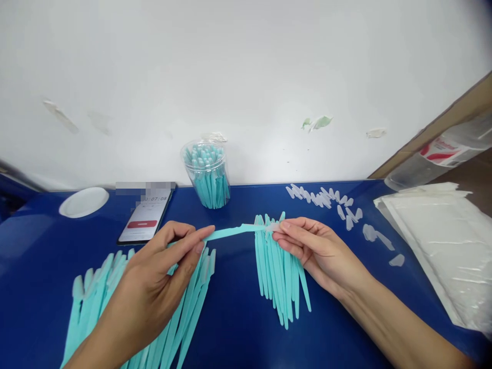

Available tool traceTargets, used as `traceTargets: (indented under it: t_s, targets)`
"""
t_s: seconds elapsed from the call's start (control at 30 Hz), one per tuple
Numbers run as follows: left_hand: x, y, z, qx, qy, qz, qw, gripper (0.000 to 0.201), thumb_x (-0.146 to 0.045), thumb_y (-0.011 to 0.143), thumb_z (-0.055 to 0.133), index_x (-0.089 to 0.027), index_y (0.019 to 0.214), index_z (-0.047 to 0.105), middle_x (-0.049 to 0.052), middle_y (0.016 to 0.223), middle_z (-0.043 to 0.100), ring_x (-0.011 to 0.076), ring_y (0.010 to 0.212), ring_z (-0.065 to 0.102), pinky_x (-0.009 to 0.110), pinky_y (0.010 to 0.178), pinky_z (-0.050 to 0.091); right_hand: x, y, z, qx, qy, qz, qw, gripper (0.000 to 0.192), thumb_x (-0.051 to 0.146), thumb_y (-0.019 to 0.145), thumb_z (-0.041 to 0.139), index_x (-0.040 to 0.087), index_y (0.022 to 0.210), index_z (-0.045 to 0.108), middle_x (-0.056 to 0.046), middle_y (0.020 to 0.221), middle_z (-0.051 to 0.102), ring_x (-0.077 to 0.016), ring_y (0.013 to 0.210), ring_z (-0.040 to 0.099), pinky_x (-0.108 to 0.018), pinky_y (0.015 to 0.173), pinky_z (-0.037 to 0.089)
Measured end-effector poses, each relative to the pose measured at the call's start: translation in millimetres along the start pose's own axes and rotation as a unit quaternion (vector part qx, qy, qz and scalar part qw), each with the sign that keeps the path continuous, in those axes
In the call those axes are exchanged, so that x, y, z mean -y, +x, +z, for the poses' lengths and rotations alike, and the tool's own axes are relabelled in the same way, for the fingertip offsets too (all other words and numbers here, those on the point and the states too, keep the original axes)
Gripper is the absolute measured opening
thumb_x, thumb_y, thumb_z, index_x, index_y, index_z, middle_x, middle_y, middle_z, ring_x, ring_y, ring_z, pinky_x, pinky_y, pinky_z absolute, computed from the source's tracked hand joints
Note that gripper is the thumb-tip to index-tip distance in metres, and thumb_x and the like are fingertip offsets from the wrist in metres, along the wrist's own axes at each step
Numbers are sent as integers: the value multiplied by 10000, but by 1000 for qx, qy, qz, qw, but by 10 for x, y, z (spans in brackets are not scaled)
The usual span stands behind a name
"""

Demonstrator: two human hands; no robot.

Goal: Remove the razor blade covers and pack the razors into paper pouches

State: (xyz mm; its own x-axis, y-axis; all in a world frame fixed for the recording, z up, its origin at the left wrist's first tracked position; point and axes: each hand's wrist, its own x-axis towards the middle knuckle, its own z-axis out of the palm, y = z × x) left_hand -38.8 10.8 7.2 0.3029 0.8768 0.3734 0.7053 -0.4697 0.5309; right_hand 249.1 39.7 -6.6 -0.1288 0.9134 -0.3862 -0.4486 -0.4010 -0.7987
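At frame centre, the left hand (pixel 161 266) pinches a thin teal razor stick (pixel 230 233) by its handle. The right hand (pixel 307 246) pinches its clear cap (pixel 272 226). It looks light, stiff and slippery, so best held by the handle.

Bare tabletop (pixel 238 312) lay open between the hands, hemmed by teal sticks under the left hand (pixel 154 287) and right hand (pixel 315 251), with a cup (pixel 207 174) beyond and caps (pixel 326 199) farther right.

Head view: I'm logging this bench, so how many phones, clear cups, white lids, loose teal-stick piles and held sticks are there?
Phone: 1
Clear cup: 1
White lid: 1
Loose piles: 2, left pile and middle pile
Held stick, between left hand and right hand: 1
Total: 6
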Motion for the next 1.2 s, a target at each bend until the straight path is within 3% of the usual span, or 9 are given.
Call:
traceTargets:
  t_s: [0.17, 0.4, 0.57, 0.63, 0.7, 0.8, 0.87, 1.0, 1.2]
  targets:
    - [-54, 1, 36, -7, 21, 28, 999, 426, -167, 1080, 511, -378, 1433, 621, -1, 1082, 584, 81, 810, 642, 172, 602, 473, 0, -19, -8, 14, -1, -11, 1000, 193, 290, 741, 978, 179, 836, 851, -43, 834, 846, -123, 816, 810, -149, 807, 653]
    - [-158, -58, 235, 3, -13, 59, 998, 482, -78, 1067, 493, -339, 1459, 596, 4, 1054, 575, 77, 826, 612, 183, 684, 492, -51, -49, 22, 40, -36, -18, 998, 175, 297, 780, 955, 192, 871, 849, -43, 848, 848, -136, 823, 821, -159, 808, 657]
    - [-77, -48, 77, 4, 25, 73, 997, 414, -137, 1054, 548, -338, 1401, 650, 6, 1030, 641, 96, 792, 630, 202, 672, 488, -16, -13, -15, 35, -34, -46, 998, 164, 291, 784, 952, 204, 885, 856, -37, 854, 853, -122, 816, 818, -143, 803, 650]
    - [-34, -34, -43, -3, 33, 32, 999, 316, -234, 1043, 585, -333, 1316, 708, 9, 1021, 703, 113, 738, 648, 204, 599, 479, 2, -7, -29, 33, -28, -57, 997, 160, 286, 785, 950, 208, 891, 858, -35, 873, 857, -124, 841, 819, -146, 821, 650]
    - [-11, -19, -138, -3, 8, -49, 999, 245, -375, 1023, 608, -319, 1200, 767, 7, 972, 754, 132, 661, 646, 209, 525, 472, 5, -13, -31, 37, -29, -59, 997, 160, 289, 785, 950, 209, 889, 859, -38, 873, 858, -125, 842, 820, -146, 816, 649]
    - [-2, 1, -195, 20, -49, -171, 984, 338, -555, 964, 623, -306, 1074, 823, 5, 850, 774, 165, 612, 644, 220, 450, 452, -18, -34, -14, 46, -37, -51, 997, 172, 301, 778, 954, 212, 889, 859, -47, 870, 858, -128, 824, 821, -143, 786, 649]
    - [4, 9, -196, 51, -68, -214, 973, 383, -602, 928, 640, -309, 1075, 839, 10, 812, 772, 196, 644, 666, 227, 429, 437, -39, -47, -1, 50, -43, -47, 997, 175, 308, 780, 953, 212, 891, 858, -50, 879, 859, -129, 821, 820, -148, 787, 651]
    - [12, 25, -183, 88, -86, -241, 963, 399, -624, 913, 645, -329, 1097, 843, 14, 828, 780, 201, 642, 654, 241, 452, 462, -58, -58, 7, 51, -48, -40, 997, 168, 315, 790, 947, 207, 881, 854, -44, 872, 857, -122, 812, 817, -144, 789, 648]
    - [-66, 67, -190, 54, -100, -245, 963, 446, -679, 875, 651, -328, 1056, 858, 27, 796, 777, 189, 600, 628, 233, 444, 461, -56, -56, 1, 52, -46, -34, 997, 166, 311, 797, 943, 203, 881, 851, -45, 870, 857, -127, 819, 820, -146, 789, 650]
